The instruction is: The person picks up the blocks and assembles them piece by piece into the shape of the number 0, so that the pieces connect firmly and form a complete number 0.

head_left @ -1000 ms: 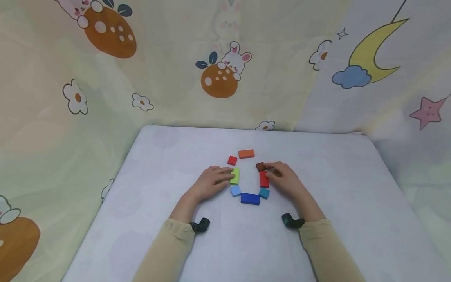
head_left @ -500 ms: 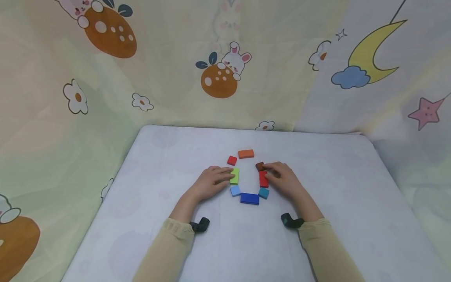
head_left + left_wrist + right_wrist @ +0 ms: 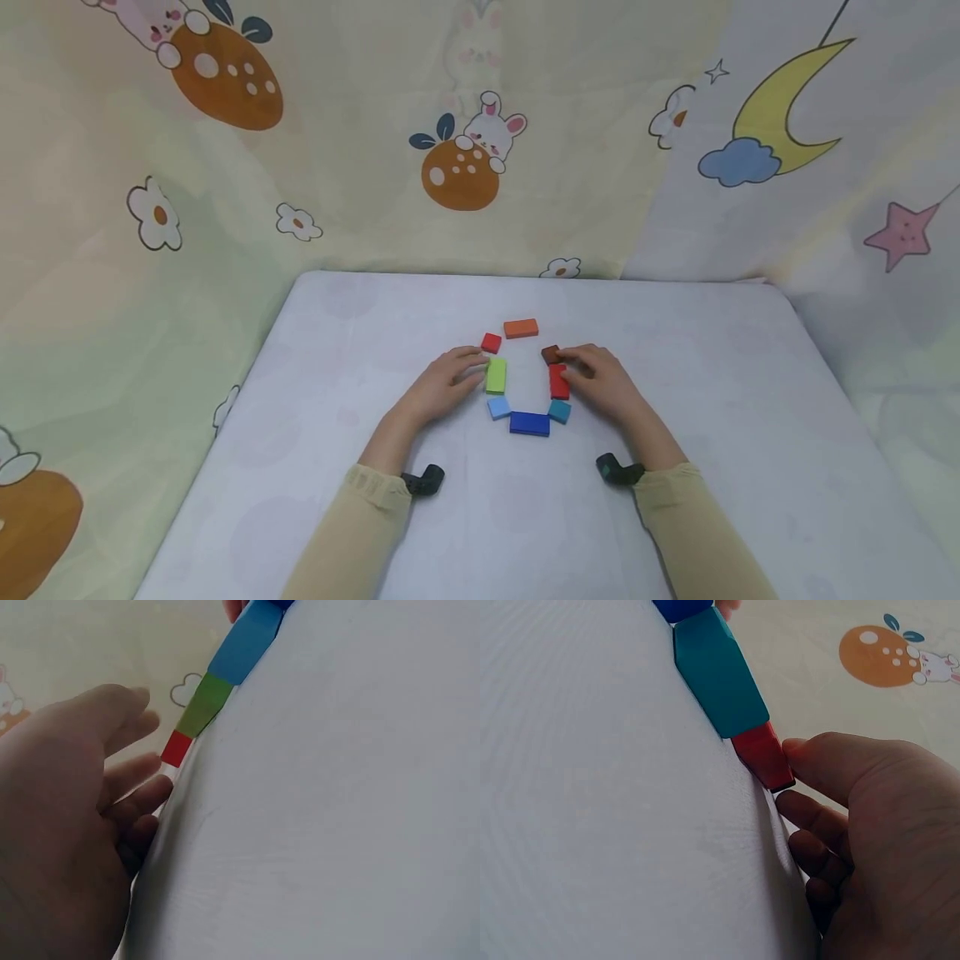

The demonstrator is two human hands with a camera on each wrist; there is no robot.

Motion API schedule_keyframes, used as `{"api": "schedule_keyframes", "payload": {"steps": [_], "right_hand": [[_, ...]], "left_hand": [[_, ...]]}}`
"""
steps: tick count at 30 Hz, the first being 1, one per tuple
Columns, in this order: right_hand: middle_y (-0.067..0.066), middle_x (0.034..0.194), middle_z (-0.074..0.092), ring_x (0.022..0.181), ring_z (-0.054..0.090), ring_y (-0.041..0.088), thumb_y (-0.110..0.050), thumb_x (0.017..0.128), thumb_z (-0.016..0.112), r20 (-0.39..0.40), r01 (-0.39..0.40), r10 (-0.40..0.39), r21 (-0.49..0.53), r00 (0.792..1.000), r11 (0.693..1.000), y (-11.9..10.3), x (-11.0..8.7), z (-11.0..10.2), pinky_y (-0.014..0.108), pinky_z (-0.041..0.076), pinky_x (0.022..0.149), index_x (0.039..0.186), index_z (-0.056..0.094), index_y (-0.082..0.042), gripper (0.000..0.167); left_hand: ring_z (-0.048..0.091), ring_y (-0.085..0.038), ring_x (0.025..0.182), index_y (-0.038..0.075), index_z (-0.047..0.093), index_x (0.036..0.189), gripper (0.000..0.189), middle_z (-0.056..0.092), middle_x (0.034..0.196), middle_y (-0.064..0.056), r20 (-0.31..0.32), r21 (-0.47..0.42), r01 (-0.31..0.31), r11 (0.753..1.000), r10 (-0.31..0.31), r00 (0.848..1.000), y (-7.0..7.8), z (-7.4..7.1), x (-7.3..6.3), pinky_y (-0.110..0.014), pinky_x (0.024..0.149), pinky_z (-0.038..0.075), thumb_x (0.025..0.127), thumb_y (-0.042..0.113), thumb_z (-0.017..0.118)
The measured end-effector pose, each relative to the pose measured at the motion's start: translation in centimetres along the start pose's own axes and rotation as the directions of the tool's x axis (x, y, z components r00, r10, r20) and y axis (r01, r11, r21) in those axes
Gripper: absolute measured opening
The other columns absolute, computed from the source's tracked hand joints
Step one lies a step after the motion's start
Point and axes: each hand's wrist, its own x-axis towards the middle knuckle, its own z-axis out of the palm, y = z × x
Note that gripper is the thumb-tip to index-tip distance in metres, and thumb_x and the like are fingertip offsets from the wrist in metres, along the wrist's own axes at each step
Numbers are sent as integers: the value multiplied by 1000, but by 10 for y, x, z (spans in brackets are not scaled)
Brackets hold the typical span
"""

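Blocks (image 3: 496, 382) lie in a loose ring on the white tabletop (image 3: 697, 350), midway between its left and right edges and toward its far edge. At the right hand (image 3: 603, 382), the thumb meets the long red block (image 3: 558, 382) and the forefinger reaches the brown block (image 3: 551, 355); these two fingers stand apart, the others bend. The left hand (image 3: 447, 383) is loosely spread, fingers just beside the lime block (image 3: 496, 372); whether they touch it I cannot tell. The pieces are flat and plain, oblong or squarish. An orange block (image 3: 521, 328) lies nearest the far edge, a small red block (image 3: 491, 343) beside it; opposite, a dark blue block (image 3: 529, 424) sits between light blue (image 3: 498, 407) and teal (image 3: 559, 411) ones. Beyond the far edge hangs patterned cloth (image 3: 360, 142).
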Motion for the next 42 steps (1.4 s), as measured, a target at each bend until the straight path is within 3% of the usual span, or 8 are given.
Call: {"api": "schedule_keyframes", "payload": {"steps": [2,6,12,19,30,42], "right_hand": [[5,136,58,129,47,29,-30,95,65,-4,0,0,0,1000,1000,0,0,0,56,42,107,134,59,-26,40],[4,135,58,129,48,27,-30,94,65,-13,-6,6,-3,1000,1000,2,0,2,56,43,106,134,60,-27,40],[4,134,59,129,48,28,-31,93,66,-16,-16,16,4,1000,1000,1,0,4,56,43,106,134,59,-27,42],[4,136,58,130,47,28,-30,94,65,-7,-5,5,-6,1000,1000,0,1,3,57,40,108,135,59,-28,41],[3,135,58,129,47,27,-32,94,65,-11,-8,8,-14,1000,1000,2,4,4,56,42,107,134,59,-30,41],[3,136,58,129,47,27,-32,94,64,-10,-3,3,-12,1000,1000,4,2,2,56,41,107,134,59,-29,41]], "left_hand": [[41,-16,142,37,49,144,46,41,154,10,-11,-16,53,998,-53,999,1,-3,4,-46,116,37,99,48,52],[50,-17,133,36,48,145,48,43,151,8,-17,-22,103,994,-103,995,2,-13,17,-46,111,42,98,49,53],[51,-18,130,32,47,146,50,48,147,4,14,66,84,994,-85,996,0,-26,40,-43,112,42,98,44,57],[45,-21,136,31,51,144,49,50,145,2,82,164,47,985,-61,995,-1,-28,58,-43,115,38,97,36,63],[48,-20,134,31,60,134,39,55,138,4,19,184,62,981,-67,998,-1,-23,64,-43,114,39,96,37,65],[45,-19,136,32,61,130,39,53,139,5,46,140,84,987,-91,995,9,-25,64,-45,114,39,93,42,68]]}}
